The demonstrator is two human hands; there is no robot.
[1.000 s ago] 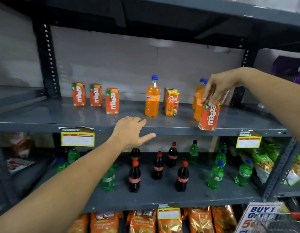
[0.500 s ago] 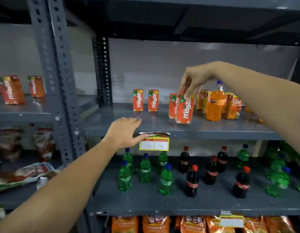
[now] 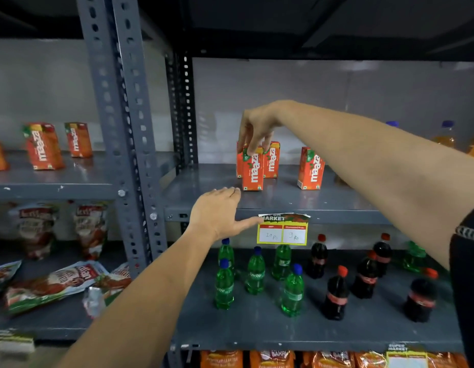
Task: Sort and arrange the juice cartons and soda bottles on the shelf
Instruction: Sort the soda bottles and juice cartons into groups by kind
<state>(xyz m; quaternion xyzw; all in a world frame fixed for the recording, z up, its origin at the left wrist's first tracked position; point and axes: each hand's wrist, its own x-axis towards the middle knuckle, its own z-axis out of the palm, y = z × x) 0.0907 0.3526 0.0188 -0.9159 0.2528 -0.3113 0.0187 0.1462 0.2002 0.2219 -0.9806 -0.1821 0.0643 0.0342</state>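
The right hand (image 3: 257,128) is reaching forward, fingers pointing down and pinching closed; the left hand (image 3: 217,212) is lying flat, palm down, thumb stretching sideways.

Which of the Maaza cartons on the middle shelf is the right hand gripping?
The front carton of the left cluster, nearest the shelf edge. The right hand pinches its top; the two behind it and the lone carton to the right are untouched.

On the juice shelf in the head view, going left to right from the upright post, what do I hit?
Left hand resting open on the shelf edge → Maaza carton gripped from the top by the right hand → carton behind it → lone Maaza carton → orange soda bottles at far right.
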